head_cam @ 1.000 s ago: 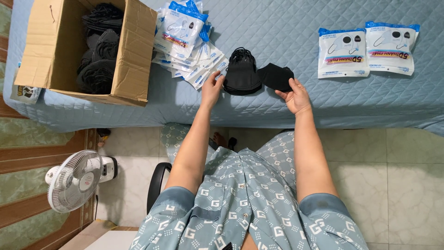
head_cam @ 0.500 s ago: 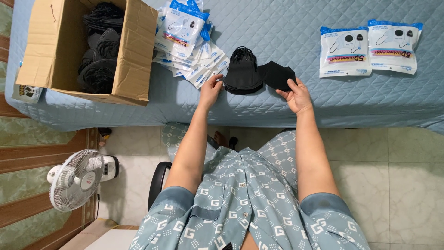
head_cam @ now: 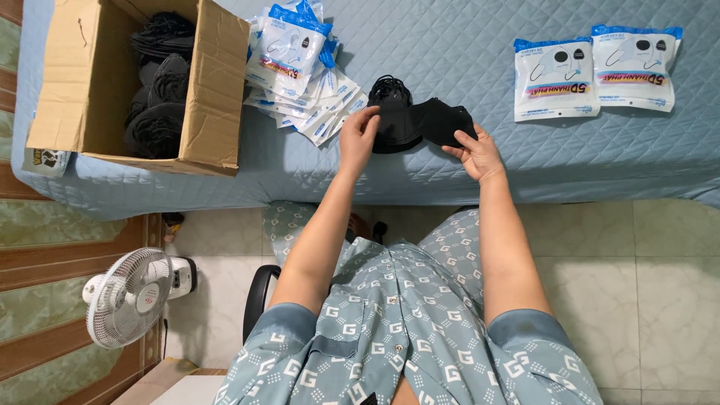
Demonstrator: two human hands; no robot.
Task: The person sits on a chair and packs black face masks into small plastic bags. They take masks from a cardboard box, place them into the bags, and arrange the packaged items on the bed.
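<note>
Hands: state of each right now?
Left hand: fingers pinching the black mask stack.
Right hand: holding a single black mask.

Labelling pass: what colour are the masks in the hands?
Black masks, held by both hands; clearest in the head view.

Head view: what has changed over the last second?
Both hands lifted off the bed edge: left hand rose to the black mask stack, right hand took hold of a single black mask and raised it. Box, empty bags, two filled packs and fan stayed put.
</note>
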